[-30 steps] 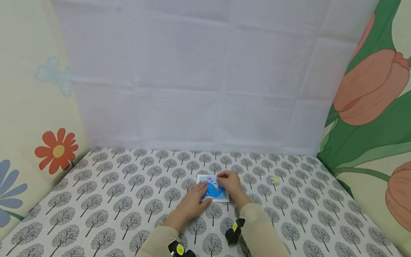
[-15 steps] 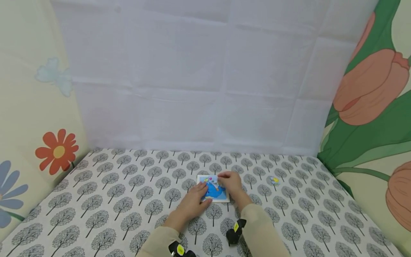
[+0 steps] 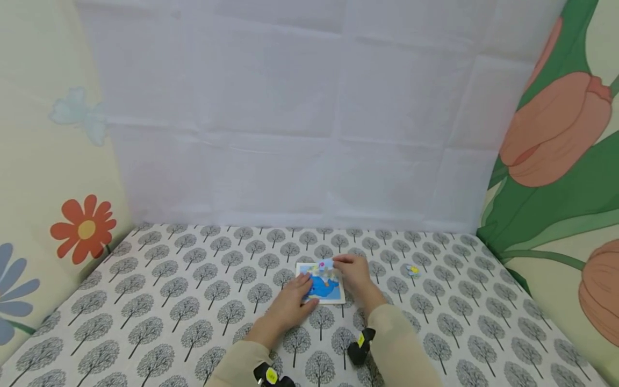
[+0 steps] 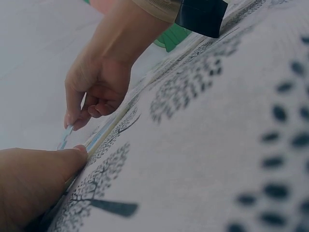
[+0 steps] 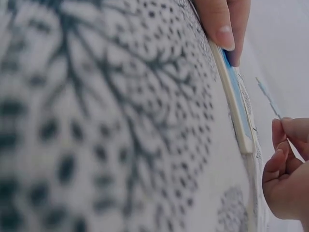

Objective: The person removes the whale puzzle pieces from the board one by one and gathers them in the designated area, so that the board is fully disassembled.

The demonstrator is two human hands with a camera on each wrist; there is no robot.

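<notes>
A small square jigsaw puzzle (image 3: 324,290) with a blue whale picture lies in a pale-edged tray (image 5: 231,96) near the middle of the cloth. My left hand (image 3: 292,297) rests on its left side, fingers laid over the picture and thumb at the front edge. Over the far right part, my right hand (image 3: 353,271) pinches a light blue puzzle piece (image 3: 326,264) with a pink spot. In the right wrist view this piece (image 5: 268,98) appears edge-on, thin and raised off the tray. Grey-white backing shows in the picture's upper part, below the piece.
To the right on the tree-print tablecloth (image 3: 217,293) lies a small yellow and white piece (image 3: 413,270). A white curtain (image 3: 290,118) hangs behind the table, and flower-patterned panels (image 3: 556,188) stand on both sides.
My right hand has moved slightly up and right, lifting the light blue puzzle piece away from the picture and baring backing beneath. My left hand has stayed in place.
</notes>
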